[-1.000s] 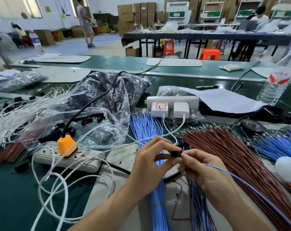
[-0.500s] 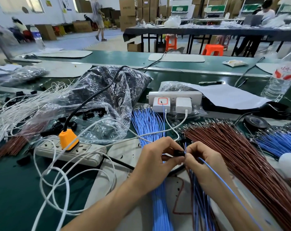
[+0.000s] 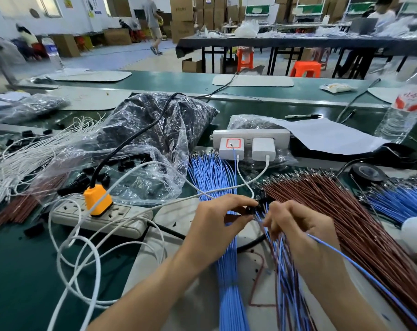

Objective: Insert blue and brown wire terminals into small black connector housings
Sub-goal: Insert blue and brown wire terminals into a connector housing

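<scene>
Mid-frame, your left hand (image 3: 217,218) pinches the small black plastic connector housing (image 3: 254,209) and your right hand (image 3: 296,225) pinches a thin blue insulated wire (image 3: 370,277) at its mouth; insertion looks unfinished, and heaps of loose blue wires (image 3: 212,173) and brown wires (image 3: 322,194) await.

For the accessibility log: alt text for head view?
Left hand pinches a black housing while the right hand holds a blue wire to it, above a blue bundle and a brown bundle on a cluttered green bench.
</scene>
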### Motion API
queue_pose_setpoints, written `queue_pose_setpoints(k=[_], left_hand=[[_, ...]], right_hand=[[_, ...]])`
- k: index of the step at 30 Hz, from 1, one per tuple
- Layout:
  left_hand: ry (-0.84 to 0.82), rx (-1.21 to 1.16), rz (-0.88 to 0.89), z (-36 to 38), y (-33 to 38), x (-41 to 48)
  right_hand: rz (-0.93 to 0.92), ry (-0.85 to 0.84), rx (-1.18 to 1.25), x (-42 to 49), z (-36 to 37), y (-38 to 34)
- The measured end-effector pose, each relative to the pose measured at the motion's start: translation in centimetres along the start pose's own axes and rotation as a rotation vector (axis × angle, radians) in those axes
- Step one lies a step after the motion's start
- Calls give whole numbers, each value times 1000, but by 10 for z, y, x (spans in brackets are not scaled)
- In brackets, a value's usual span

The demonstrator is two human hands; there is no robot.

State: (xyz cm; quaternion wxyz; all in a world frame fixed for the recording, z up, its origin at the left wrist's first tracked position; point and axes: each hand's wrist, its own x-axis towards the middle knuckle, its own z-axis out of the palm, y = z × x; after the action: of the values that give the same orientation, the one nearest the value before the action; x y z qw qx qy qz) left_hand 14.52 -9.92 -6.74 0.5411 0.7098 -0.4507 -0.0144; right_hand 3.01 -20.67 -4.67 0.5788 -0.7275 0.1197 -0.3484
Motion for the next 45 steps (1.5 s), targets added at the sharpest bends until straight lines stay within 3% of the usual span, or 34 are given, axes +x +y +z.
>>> queue_pose_setpoints(k=[8, 20, 28, 39, 45], left_hand=[[8, 23, 27, -2, 2, 1], [-69, 17, 107, 1, 2, 0], [22, 31, 61, -2, 2, 1], [-34, -12, 128, 0, 0, -1], [-53, -5, 169, 1, 2, 0]], right_hand=[[-137, 123, 188, 1, 1, -8], [-195, 53, -58, -3, 3, -1], [-235, 188, 65, -2, -3, -9], [-215, 116, -33, -6, 5, -3], [-216, -9, -179, -4, 4, 1]])
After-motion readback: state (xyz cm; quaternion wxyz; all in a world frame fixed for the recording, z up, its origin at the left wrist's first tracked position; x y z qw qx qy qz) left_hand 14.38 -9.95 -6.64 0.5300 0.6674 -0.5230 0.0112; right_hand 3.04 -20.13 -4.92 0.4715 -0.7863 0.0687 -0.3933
